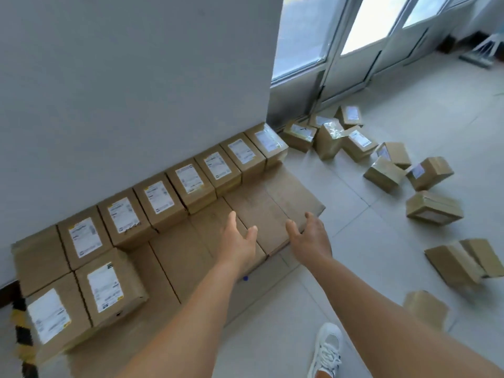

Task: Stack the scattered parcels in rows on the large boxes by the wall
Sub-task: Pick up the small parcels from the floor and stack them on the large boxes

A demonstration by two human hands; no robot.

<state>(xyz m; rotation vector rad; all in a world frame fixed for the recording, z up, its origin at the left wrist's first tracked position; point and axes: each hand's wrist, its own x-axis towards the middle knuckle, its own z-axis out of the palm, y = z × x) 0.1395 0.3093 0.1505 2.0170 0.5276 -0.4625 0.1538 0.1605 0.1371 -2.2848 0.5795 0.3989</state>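
Head view: both arms reach out, the left hand (240, 238) and right hand (309, 236) spread and holding nothing above the bare front of the large boxes (272, 211). I'd say a placement is just done; next means fetching from the scattered parcels (433, 208) on the floor (381, 77). Ten stacked parcels (191, 184) line the wall; roughly eleven lie loose.

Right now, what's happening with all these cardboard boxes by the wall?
A person is stacking parcels on flat large boxes by the wall. One row already lines the wall, and a second has begun at the left. Both hands, left and right, are empty and open. More parcels lie scattered on the floor to the right.
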